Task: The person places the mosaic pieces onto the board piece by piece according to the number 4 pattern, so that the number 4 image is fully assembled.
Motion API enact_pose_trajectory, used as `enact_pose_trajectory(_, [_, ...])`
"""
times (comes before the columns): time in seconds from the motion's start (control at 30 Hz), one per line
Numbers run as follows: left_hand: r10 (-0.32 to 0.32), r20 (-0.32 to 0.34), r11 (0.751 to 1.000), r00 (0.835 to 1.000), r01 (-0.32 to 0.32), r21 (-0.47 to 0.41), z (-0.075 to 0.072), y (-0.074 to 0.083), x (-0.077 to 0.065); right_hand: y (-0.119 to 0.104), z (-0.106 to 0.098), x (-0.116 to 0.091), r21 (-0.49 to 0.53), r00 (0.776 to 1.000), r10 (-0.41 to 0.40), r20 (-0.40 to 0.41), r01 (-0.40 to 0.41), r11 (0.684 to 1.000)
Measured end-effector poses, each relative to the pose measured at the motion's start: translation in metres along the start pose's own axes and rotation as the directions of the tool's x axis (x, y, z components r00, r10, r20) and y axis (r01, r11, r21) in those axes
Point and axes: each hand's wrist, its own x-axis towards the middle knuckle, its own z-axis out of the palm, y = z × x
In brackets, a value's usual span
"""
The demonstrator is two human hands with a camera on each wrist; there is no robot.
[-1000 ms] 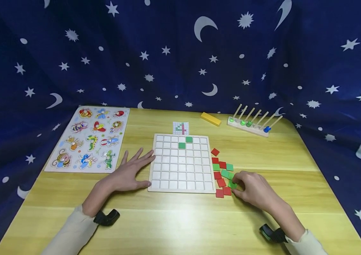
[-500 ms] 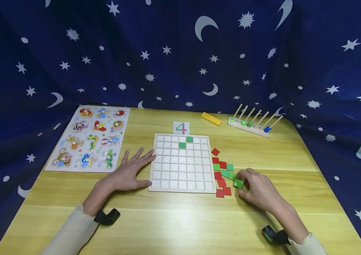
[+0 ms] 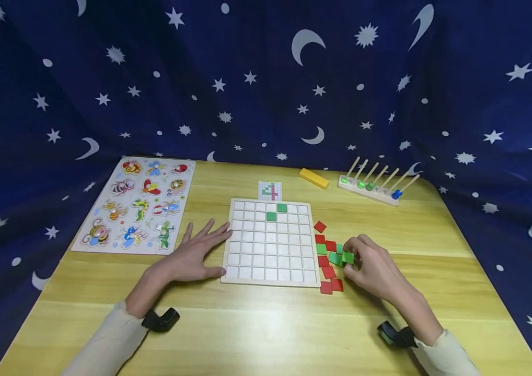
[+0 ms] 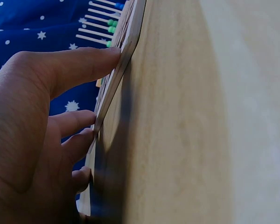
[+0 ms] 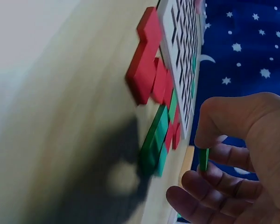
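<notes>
A white grid board [image 3: 270,248] lies on the table with two green tiles in its upper rows, one of them a dark green tile [image 3: 272,216]. My left hand [image 3: 195,258] rests at the board's left edge, fingers spread, thumb and fingertips touching the rim. To the right of the board, my right hand [image 3: 373,267] pinches a green square tile [image 5: 204,159] between thumb and fingers, raised off the table. Below and beside it lie loose red tiles [image 3: 328,272] and green tiles [image 3: 335,258]. A small pattern card [image 3: 270,191] with green and red squares sits behind the board.
An insect peg puzzle [image 3: 134,206] lies at the left. At the back right stand a yellow block [image 3: 314,178] and a wooden peg rack [image 3: 370,192] with green and blue beads. A dark blue star-patterned curtain [image 3: 247,78] hangs behind the table.
My right hand has lifted a green tile off the table, drawing it slightly right, then moving it up and a little left above the other green tiles. The left hand stays at the board.
</notes>
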Motion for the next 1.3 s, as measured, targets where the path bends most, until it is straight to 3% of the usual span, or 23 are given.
enact_pose_trajectory(0.43, [0.025, -0.015, 1.0, 1.0, -0.025, -0.001, 0.002, 0.001, 0.002, -0.021, 0.009, 0.034, 0.078, 0.996, -0.085, 0.028, 0.083, 0.994])
enact_pose_trajectory(0.67, [0.021, -0.016, 1.0, 1.0, -0.021, -0.001, 0.002, 0.001, 0.001, -0.037, 0.02, 0.058, 0.112, 0.988, -0.132, 0.082, 0.122, 0.986])
enact_pose_trajectory(1.1, [-0.004, -0.007, 1.0, 1.0, 0.004, 0.008, 0.0, 0.001, -0.003, -0.067, 0.038, 0.096, 0.128, 0.974, -0.209, 0.092, 0.196, 0.972])
enact_pose_trajectory(1.3, [0.014, -0.011, 1.0, 1.0, -0.014, -0.007, 0.0, 0.001, -0.003, -0.075, 0.052, 0.114, 0.155, 0.971, -0.217, 0.103, 0.2, 0.967])
